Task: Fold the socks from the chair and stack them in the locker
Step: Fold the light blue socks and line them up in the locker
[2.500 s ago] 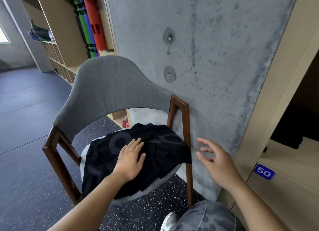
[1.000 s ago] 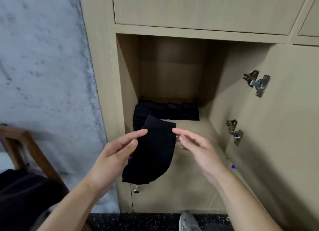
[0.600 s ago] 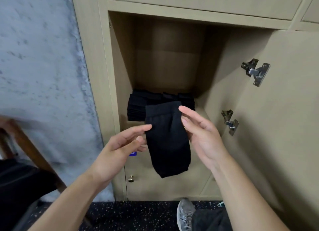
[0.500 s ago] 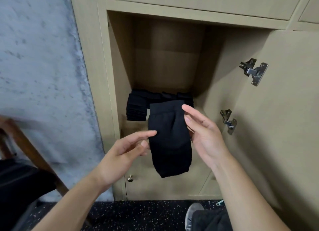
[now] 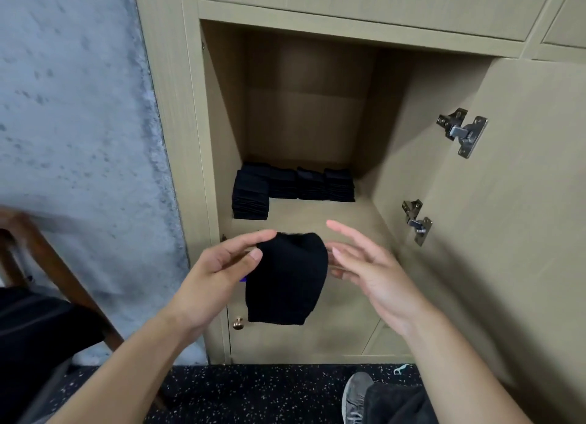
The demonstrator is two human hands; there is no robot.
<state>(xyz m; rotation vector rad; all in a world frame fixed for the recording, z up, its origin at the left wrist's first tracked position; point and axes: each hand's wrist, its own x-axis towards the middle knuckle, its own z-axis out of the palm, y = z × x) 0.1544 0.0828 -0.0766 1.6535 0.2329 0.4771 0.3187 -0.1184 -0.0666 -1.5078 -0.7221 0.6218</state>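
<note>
Locker (image 5: 222,132) open, front of shelf bare – sock stacks (image 5: 291,186) at back. Left hand (image 5: 218,271) pinches sock (image 5: 287,281); right hand (image 5: 371,271) just beside, fingers spread – holding nothing.

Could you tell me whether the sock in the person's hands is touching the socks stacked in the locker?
Apart. The head view shows bare locker floor between the held sock and the stacked socks farther back.

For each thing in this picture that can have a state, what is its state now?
Locker door: swung open.
Lower locker door: closed.
Black sock: folded over, hanging, pinched by the left hand.
Right hand: fingers straight beside the sock; contact cannot be told.
Sock stacks: folded, in a row at the locker's back.
</note>
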